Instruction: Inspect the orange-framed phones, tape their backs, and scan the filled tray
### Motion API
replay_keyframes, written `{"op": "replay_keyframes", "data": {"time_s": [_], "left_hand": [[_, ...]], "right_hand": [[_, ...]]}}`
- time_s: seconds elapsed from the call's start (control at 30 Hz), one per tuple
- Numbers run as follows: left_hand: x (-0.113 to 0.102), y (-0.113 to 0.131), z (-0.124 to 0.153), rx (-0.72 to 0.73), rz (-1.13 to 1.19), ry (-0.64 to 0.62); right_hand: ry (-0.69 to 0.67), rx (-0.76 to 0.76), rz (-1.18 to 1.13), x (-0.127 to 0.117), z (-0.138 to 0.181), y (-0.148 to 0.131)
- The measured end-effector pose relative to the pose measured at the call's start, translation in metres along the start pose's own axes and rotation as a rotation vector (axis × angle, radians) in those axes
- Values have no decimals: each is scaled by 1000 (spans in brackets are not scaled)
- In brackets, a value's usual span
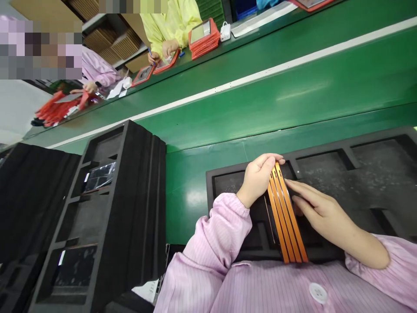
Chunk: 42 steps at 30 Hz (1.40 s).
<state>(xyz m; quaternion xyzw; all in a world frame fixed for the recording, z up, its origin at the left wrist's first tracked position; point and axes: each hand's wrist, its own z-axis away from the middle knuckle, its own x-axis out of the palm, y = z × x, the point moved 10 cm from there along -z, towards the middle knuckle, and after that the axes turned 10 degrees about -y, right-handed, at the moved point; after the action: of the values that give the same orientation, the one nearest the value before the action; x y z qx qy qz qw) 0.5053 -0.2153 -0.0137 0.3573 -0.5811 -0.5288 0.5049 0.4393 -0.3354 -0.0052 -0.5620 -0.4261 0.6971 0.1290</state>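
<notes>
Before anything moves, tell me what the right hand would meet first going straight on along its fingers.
The right hand would likely meet the orange-edged slabs first; its fingertips may already touch them, depth being unclear.

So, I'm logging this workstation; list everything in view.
Slabs: about four, orange-edged, foreground
Tray: one, black, beneath slabs
Tray stacks: two, black, left
Panels: two, dark, in right stack
Table: one, green, across middle
Piles: two, red, far side
Plug: one, white, beside red pile
Boxes: several, brown, shelves behind
Co-workers: two, yellow and pink clothing, far side
Paper: one, white, lower left
Sleeves: two, pink, foreground
Left grip: one, bare, holding slabs
Right grip: one, bare, beside slabs
</notes>
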Motion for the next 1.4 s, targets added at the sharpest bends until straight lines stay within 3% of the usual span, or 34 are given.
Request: {"op": "replay_keyframes", "data": {"time_s": [0.07,0.13,0.27,0.4,0.5,0.6,0.7,0.77,0.87,0.97,1.07,1.13,1.4], "left_hand": [[2,4,0,20,-20,-5],[3,6,0,27,-31,0],[6,5,0,15,-89,35],[3,6,4,32,-201,89],[-6,15,9,74,-162,147],[-13,36,20,187,22,171],[0,64,35,373,124,51],[16,75,47,508,32,-65],[29,71,64,674,-217,-110],[28,62,71,769,-400,-87],[35,63,79,858,-526,-169],[41,66,83,898,-580,-219],[46,68,91,1014,-564,-209]], "right_hand": [[7,-79,155,-4,2,-13],[-15,-260,335,-5,8,-40],[-254,-745,560,19,36,-98],[-435,-897,630,31,46,-109],[-387,-853,487,8,34,-105],[-203,-706,200,-38,12,-100],[14,-580,-144,-79,-1,-97],[137,-503,-358,-91,-4,-91],[199,-466,-510,-84,-5,-86],[121,-458,-473,-64,-6,-83],[63,-450,-437,-54,-4,-80],[66,-488,-424,-55,1,-82],[69,-632,-426,-53,13,-92]]}}
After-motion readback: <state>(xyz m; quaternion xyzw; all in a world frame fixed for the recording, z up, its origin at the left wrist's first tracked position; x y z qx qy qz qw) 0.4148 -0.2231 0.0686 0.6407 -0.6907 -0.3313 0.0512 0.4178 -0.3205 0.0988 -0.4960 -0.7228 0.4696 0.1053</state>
